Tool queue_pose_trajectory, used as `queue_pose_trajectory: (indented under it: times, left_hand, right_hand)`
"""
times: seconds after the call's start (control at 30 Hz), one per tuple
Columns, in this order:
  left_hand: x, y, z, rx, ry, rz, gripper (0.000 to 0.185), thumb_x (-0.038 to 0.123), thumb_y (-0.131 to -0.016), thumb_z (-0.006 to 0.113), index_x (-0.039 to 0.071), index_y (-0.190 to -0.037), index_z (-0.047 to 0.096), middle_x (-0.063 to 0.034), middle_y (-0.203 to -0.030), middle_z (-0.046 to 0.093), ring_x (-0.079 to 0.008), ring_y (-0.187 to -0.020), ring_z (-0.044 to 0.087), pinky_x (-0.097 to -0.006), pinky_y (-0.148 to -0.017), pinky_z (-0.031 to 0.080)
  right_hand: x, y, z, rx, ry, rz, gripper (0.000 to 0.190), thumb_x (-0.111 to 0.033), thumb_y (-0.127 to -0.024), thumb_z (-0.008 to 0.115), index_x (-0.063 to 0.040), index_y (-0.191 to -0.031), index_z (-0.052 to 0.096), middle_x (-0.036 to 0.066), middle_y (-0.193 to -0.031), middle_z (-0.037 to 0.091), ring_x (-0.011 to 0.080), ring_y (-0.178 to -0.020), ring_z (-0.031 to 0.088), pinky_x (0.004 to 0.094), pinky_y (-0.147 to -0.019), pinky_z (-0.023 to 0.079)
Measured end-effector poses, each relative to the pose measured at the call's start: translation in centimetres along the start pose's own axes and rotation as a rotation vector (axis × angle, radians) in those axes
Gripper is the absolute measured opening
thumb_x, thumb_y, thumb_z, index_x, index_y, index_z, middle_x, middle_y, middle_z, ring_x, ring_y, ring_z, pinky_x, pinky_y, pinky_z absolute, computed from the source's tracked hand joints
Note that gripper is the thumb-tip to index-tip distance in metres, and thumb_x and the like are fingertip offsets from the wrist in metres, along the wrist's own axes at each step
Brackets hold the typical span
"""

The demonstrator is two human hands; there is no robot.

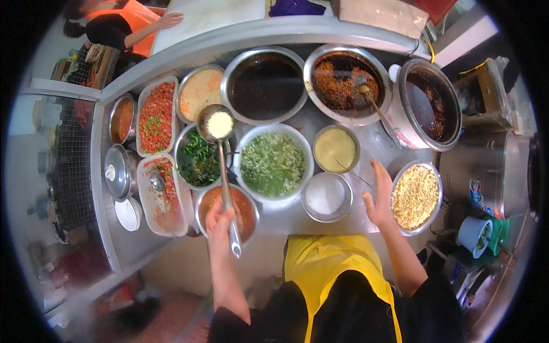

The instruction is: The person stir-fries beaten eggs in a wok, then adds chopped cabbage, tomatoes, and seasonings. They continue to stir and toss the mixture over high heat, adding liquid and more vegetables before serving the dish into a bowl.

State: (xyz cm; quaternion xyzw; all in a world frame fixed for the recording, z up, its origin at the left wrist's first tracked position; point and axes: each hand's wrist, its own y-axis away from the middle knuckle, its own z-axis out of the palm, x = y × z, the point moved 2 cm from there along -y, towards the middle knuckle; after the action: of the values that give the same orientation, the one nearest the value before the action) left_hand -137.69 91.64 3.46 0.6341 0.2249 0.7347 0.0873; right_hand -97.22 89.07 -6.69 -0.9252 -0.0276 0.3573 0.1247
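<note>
My left hand (pixel 221 218) grips the handle of a metal ladle (pixel 215 123), whose bowl holds pale yellow powder above the chopped dark greens (pixel 201 160). My right hand (pixel 379 197) holds nothing, its fingers apart, between a bowl of white granules (pixel 325 194) and a bowl of fried yellow shreds (pixel 416 196). Just above it stands a bowl of yellowish powder (pixel 334 148) with a thin handle sticking out. A large bowl of chopped green onion (pixel 272 165) sits between my hands. Under my left hand is a bowl of orange-red sauce (pixel 247 214).
Behind stand a basin of dark liquid (pixel 266 85), a basin of chili oil (pixel 343 81) with a ladle, and a pot of dark red liquid (pixel 424 105). Trays of chopped red peppers (pixel 158 111) and a lidded pot (pixel 120 171) are at left. Another person (pixel 128 30) is beyond the ledge.
</note>
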Motion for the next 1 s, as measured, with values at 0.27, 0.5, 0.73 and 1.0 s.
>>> queue_pose_trajectory:
  times: [0.27, 0.5, 0.73, 1.0]
  left_hand:
    - [1.7, -17.5, -6.2, 0.012, -0.194, 0.037, 0.014, 0.021, -0.100, 0.063, 0.012, -0.090, 0.060, 0.0066, -0.065, 0.050, -0.0038, -0.050, 0.044, -0.0221, -0.045, 0.032]
    - [0.5, -21.4, -6.7, -0.055, -0.278, 0.001, 0.016, 0.020, -0.097, 0.065, 0.012, -0.084, 0.059, 0.0070, -0.065, 0.049, -0.0049, -0.052, 0.045, -0.0246, -0.048, 0.033]
    - [0.9, -20.9, -5.4, -0.101, -0.072, -0.044, 0.015, 0.021, -0.098, 0.063, 0.010, -0.089, 0.059, 0.0044, -0.062, 0.048, -0.0065, -0.048, 0.044, -0.0250, -0.045, 0.032]
    - [3.9, -15.2, -5.3, -0.114, 0.345, -0.076, 0.016, 0.023, -0.100, 0.066, 0.009, -0.099, 0.060, 0.0046, -0.060, 0.046, -0.0066, -0.047, 0.039, -0.0250, -0.045, 0.030]
  right_hand:
    - [-4.8, 4.3, 0.4, 0.146, 0.022, 0.260, 0.058, -0.033, -0.108, 0.045, 0.004, -0.152, 0.046, 0.025, -0.138, 0.058, 0.0401, -0.129, 0.054, 0.0504, -0.115, 0.035]
    - [-7.2, 5.2, 1.3, 0.252, 0.025, 0.347, 0.056, -0.036, -0.113, 0.040, 0.003, -0.153, 0.047, 0.024, -0.136, 0.060, 0.0360, -0.129, 0.057, 0.0495, -0.114, 0.038]
    - [-6.5, 5.7, 1.9, 0.346, -0.044, 0.497, 0.053, -0.034, -0.111, 0.042, -0.004, -0.154, 0.050, 0.018, -0.136, 0.063, 0.0285, -0.129, 0.057, 0.0423, -0.116, 0.039]
    - [-0.3, 5.1, 5.5, 0.378, -0.575, 0.880, 0.077, -0.009, -0.095, 0.072, -0.011, -0.164, 0.038, 0.001, -0.098, 0.056, 0.0105, -0.081, 0.055, 0.0256, -0.072, 0.050]
